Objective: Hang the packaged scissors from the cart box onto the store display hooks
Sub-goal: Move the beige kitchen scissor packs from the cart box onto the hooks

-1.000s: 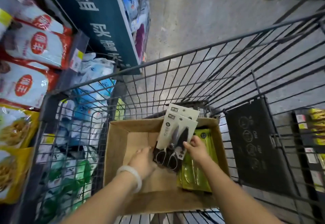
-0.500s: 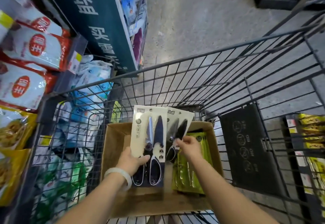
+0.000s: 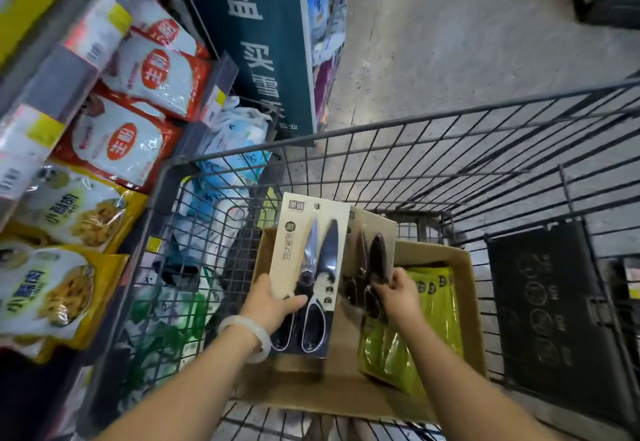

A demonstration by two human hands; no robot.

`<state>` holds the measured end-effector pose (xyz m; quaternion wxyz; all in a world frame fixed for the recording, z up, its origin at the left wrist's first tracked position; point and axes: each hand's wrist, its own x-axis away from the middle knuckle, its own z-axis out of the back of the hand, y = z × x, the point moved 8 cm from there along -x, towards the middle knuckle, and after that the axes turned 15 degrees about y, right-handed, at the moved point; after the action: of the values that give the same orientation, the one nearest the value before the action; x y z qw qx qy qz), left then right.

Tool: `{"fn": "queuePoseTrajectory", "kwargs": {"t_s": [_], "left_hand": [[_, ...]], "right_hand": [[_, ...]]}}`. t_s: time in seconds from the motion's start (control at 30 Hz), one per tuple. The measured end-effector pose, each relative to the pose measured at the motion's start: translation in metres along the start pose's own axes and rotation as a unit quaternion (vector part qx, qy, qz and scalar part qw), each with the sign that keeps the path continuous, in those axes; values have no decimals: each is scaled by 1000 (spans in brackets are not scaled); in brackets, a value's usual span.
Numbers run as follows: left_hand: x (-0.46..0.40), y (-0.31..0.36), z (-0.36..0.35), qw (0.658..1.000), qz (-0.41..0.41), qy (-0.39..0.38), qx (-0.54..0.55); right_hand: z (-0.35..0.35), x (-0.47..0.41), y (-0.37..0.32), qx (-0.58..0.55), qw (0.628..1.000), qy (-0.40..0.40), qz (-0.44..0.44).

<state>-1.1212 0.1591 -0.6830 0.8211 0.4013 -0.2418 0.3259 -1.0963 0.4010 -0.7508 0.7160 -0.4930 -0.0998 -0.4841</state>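
head view: the wire cart [image 3: 433, 149] fences both hands in, its front rim running across above the grips and its right wall rising past the right hand; the shelf [image 3: 114, 121] of bagged goods stands close on the left side, and the bare floor [image 3: 467, 42] opens beyond the front rim. the left hand [image 3: 273, 302] reaches forward from its bangled wrist, fingers behind and thumb across the front of a scissors pack [image 3: 308, 267], pinching its lower left edge; the pack stands nearly upright above the box [image 3: 464, 288], top tilted away. just right of that grip, the right hand [image 3: 398, 291] pinches a second scissors pack [image 3: 372, 257] at its right edge, this card sitting partly behind the first. under both grips the cardboard box lies in the cart, holding green packets [image 3: 429, 322] stacked along its right side below the right hand, with bare cardboard beneath the left.
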Motion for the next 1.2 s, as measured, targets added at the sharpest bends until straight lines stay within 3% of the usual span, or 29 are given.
{"fn": "queuePoseTrajectory", "kwargs": {"t_s": [0.17, 0.4, 0.7, 0.97, 1.07, 1.2], "left_hand": [[25, 16, 27, 999, -4, 3, 53], [68, 39, 73, 993, -41, 24, 104], [154, 27, 147, 971, -87, 141, 174], [261, -79, 201, 918, -29, 275, 284], [301, -132, 228, 884, 1, 327, 334], [358, -210, 256, 851, 25, 381, 361]], "right_hand": [[18, 41, -52, -78, 991, -103, 39], [46, 97, -123, -64, 973, -179, 128], [65, 200, -173, -97, 924, -334, 158], [52, 313, -157, 1, 874, -402, 274], [24, 355, -145, 62, 826, -430, 359], [-3, 444, -110, 93, 790, -476, 376]]}}
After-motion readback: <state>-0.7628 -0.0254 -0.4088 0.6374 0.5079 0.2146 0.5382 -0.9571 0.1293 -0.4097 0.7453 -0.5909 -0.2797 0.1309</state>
